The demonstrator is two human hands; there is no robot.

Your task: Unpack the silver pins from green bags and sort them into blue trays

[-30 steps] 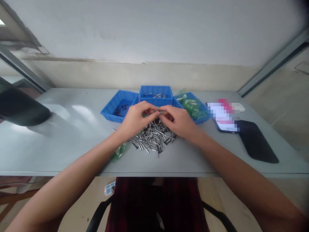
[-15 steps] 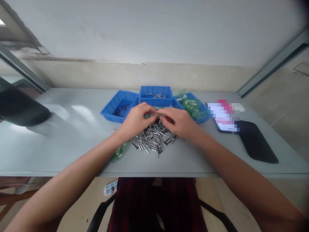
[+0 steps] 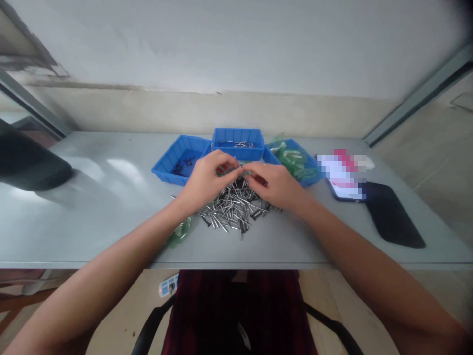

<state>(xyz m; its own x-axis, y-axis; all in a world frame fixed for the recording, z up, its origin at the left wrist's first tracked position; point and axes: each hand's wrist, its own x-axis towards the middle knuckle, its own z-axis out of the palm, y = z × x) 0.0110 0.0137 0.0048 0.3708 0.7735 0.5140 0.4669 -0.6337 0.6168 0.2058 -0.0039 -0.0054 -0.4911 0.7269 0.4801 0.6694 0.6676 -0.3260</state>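
Note:
My left hand (image 3: 210, 173) and my right hand (image 3: 275, 181) meet at the fingertips above a pile of thin silver metal pins (image 3: 231, 209) mixed with dark pieces. Both hands are closed in a pinch, thumbs against fingers. Something small and shiny shows between the fingertips, too small to name. Behind my left hand stands a blue bin (image 3: 172, 160) with a few dark screw-like pieces. The middle blue bin (image 3: 238, 134) holds several silver pins. Green plastic bags (image 3: 295, 161) fill the right blue bin (image 3: 314, 178).
A crumpled green bag (image 3: 181, 231) lies by my left forearm. On the right of the grey table (image 3: 111, 222) are a lit phone (image 3: 338, 185) and a black flat object (image 3: 395, 217). A dark cylinder (image 3: 33, 160) stands at left. A power strip (image 3: 169, 285) lies below.
My fingertips have shifted slightly upward, and the left fingers have opened a little away from the right ones. The pile and bins look the same; the view has tilted slightly.

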